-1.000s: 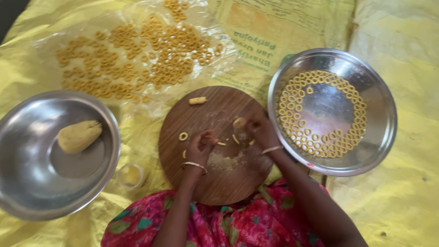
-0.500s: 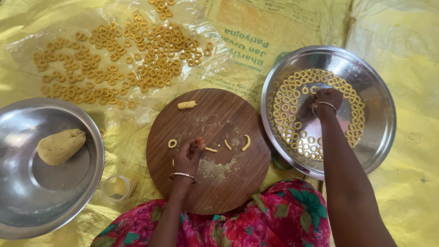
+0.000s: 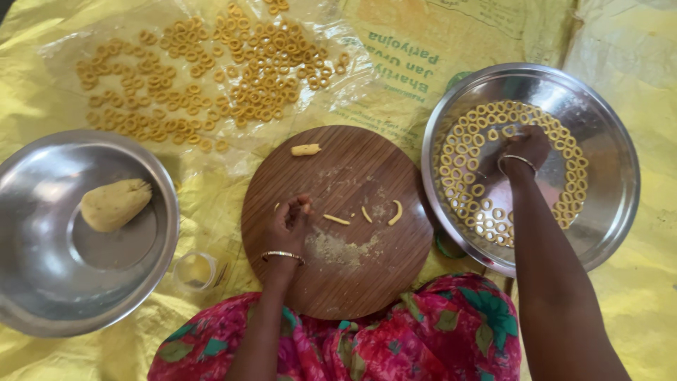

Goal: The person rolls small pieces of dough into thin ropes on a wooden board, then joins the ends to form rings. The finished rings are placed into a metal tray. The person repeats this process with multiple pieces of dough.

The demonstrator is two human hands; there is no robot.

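Two hands at work, we note: left hand [image 3: 288, 224] on the round wooden board [image 3: 352, 282], fingers curled and pinching a small dough piece; right hand [image 3: 523, 147] over the steel plate [image 3: 606, 204] at right, fingertips bunched among dough rings [image 3: 458, 185]. Three dough strips [image 3: 367, 214] lie mid-board; dough lump [image 3: 113, 204] sits in the left steel bowl [image 3: 42, 296].

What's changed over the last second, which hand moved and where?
The right hand left the round wooden board and went out over the steel plate of dough rings. The left hand stayed on the board, and the small ring beside it is gone. The dough lump in the steel bowl stayed put.
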